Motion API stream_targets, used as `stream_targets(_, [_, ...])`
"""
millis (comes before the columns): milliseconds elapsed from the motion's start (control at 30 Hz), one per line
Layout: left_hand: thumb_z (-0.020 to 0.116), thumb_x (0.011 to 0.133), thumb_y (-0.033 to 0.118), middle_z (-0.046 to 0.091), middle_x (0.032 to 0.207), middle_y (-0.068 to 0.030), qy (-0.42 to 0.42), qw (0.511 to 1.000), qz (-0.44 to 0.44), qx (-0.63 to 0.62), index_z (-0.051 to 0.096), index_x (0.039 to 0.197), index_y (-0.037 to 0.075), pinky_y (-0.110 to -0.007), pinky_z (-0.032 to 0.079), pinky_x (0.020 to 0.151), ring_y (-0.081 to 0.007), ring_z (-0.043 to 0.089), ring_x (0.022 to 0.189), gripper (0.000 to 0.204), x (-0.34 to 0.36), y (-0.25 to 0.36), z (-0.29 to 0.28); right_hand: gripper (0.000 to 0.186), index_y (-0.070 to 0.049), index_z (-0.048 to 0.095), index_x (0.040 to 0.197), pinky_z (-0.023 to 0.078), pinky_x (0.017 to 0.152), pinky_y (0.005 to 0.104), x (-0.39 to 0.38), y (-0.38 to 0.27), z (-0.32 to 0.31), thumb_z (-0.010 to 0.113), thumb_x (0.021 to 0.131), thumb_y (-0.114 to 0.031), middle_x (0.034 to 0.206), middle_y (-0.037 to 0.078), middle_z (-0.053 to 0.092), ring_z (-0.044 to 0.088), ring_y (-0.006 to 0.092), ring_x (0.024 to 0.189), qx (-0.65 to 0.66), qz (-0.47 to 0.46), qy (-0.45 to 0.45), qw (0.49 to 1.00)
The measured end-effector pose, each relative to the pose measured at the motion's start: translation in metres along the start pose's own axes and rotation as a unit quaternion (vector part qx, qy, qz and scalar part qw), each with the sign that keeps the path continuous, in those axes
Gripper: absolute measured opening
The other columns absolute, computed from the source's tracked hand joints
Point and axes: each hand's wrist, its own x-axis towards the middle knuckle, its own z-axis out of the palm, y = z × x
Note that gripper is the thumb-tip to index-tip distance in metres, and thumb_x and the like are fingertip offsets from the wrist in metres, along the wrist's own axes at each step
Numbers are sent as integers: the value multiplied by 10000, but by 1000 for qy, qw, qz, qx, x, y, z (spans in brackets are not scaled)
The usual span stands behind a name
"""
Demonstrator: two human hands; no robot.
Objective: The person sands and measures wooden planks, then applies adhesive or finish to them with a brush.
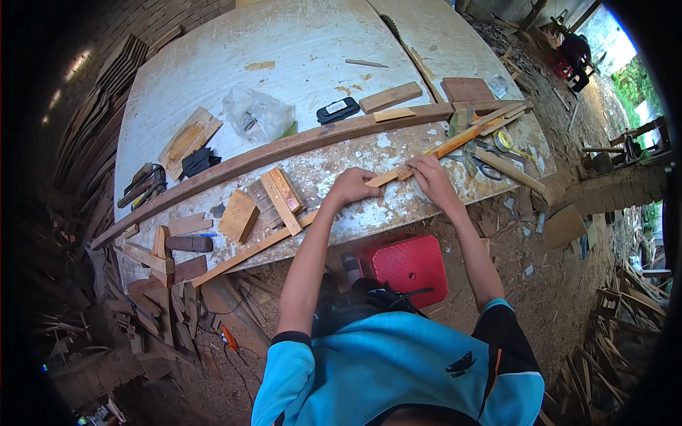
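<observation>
A long, thin wooden strip (pixel 256 247) runs slantwise over the near side of the workbench, from the lower left up to the right. My left hand (pixel 352 187) is closed around it near its middle, thumb and fingers pinching it. Further right along the same strip, my right hand (pixel 430 180) is closed with its fingertips on the wood. A small wooden piece (pixel 404 172) shows at those fingertips; whether it is separate from the strip I cannot tell. Beyond the right hand, the orange-brown far part of the strip (pixel 458 143) rests near other slats.
A long brown beam (pixel 284 148) crosses the workbench (pixel 320 42). Around it lie a plastic bag (pixel 257 113), a black case (pixel 337 110), wood blocks (pixel 239 216), a try square (pixel 283 201), scissors (pixel 489 169) and a tape roll (pixel 503 139). A red stool (pixel 406 266) stands beneath the near edge.
</observation>
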Motion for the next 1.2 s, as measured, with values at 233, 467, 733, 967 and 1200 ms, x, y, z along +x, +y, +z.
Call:
stream_targets(233, [787, 651, 283, 687, 817, -78, -14, 1000, -1, 10, 699, 993, 47, -277, 478, 683, -135, 608, 703, 424, 1, 3, -1, 377, -46, 610, 1089, 420, 871, 385, -18, -12, 4, 589, 715, 1, 1069, 114, 540, 515, 287, 1000, -135, -13, -37, 990])
stream_targets(467, [776, 616, 324, 694, 826, -83, -7, 1000, -5, -1, 721, 966, 141, -297, 482, 707, -186, 639, 730, 399, -2, 7, -2, 435, -127, 587, 1147, 421, 810, 390, -20, -22, 11, 581, 723, -29, 997, 107, 513, 507, 280, 950, -181, 11, -36, 983])
stream_targets(733, [776, 620, 332, 694, 833, -93, -13, 1000, 2, -8, 717, 972, 131, -296, 485, 709, -186, 641, 729, 410, 0, 5, -1, 552, -153, 510, 1250, 419, 776, 397, -28, -18, 12, 581, 712, -50, 986, 123, 473, 487, 292, 905, -214, 33, -48, 975])
stream_targets(967, [775, 670, 273, 691, 824, -71, -14, 1000, 2, 15, 706, 992, 66, -270, 482, 693, -129, 614, 713, 389, 0, 6, -2, 570, -130, 497, 1273, 415, 766, 407, -32, -9, 10, 561, 713, -45, 952, 132, 446, 483, 302, 849, -210, 42, -8, 977])
stream_targets(1200, [775, 620, 321, 694, 845, -109, -10, 1000, 0, 7, 715, 975, 113, -305, 486, 713, -199, 645, 743, 416, 2, 3, -1, 469, 12, 495, 1229, 389, 913, 447, -70, -3, 28, 539, 765, -48, 1112, 210, 522, 506, 365, 1053, -38, 177, 92, 979])
